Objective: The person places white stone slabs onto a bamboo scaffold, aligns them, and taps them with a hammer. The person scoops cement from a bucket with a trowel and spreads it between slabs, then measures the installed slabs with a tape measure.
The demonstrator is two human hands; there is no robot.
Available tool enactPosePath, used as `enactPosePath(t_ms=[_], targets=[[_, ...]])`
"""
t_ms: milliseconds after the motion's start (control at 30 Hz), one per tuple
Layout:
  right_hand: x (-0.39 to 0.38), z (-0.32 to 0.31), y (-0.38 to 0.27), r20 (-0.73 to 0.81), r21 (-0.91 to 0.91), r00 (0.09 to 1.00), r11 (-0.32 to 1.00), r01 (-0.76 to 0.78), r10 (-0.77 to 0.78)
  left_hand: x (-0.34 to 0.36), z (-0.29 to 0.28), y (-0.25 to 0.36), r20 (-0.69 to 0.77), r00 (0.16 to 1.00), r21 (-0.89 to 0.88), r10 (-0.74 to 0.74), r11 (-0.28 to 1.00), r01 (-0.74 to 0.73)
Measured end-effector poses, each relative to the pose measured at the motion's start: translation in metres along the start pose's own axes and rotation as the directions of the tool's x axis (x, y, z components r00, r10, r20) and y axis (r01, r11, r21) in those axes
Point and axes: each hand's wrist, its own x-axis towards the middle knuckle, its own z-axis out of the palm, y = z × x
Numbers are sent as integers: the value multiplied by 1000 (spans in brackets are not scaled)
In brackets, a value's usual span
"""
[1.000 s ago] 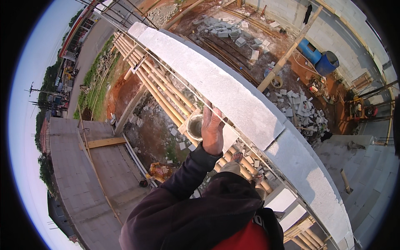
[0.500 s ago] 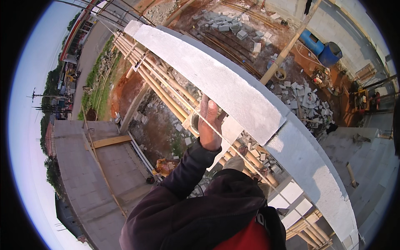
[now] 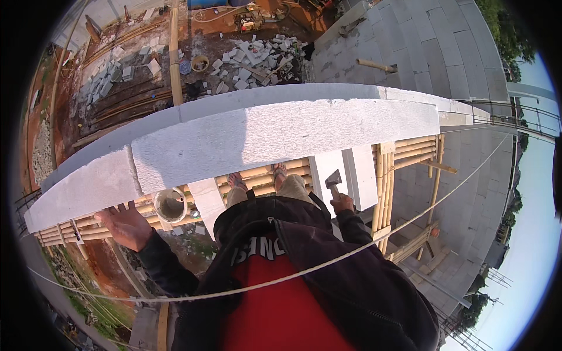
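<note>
My left hand is raised with fingers apart, holding nothing, near the lower edge of a long pale block course; whether it touches is unclear. My right hand grips a trowel-like tool with a flat metal blade, over loose white blocks. A pale bucket of grey material sits right of my left hand on bamboo poles. My bare or sandalled feet stand on the poles. A rope sags across in front of my body.
Below the wall lie broken blocks, long poles and a blue barrel at the top edge. A block wall stands at right, with bamboo scaffolding and protruding rebar. An upright bamboo pole rises behind the block course.
My view has swung round to face the block course squarely. My left hand has come away from the rope and bucket leftward, fingers spreading. My right hand with the tool has come into view.
</note>
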Motion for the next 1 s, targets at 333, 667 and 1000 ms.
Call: enactPosePath(t_ms=[333,667,1000], targets=[[-43,-16,-15,157,-80,983,994,-81,93,-6,-10,-27,-73,996,71,45,997,-40],[-45,0,30,73,12,977,979,-204,202,-111,-25,-127,165,841,482,-515,786,387],[0,-44,-30,-358,617,904,786,40,235,-221,130,-147,757,199,651,-622,743,-154]])
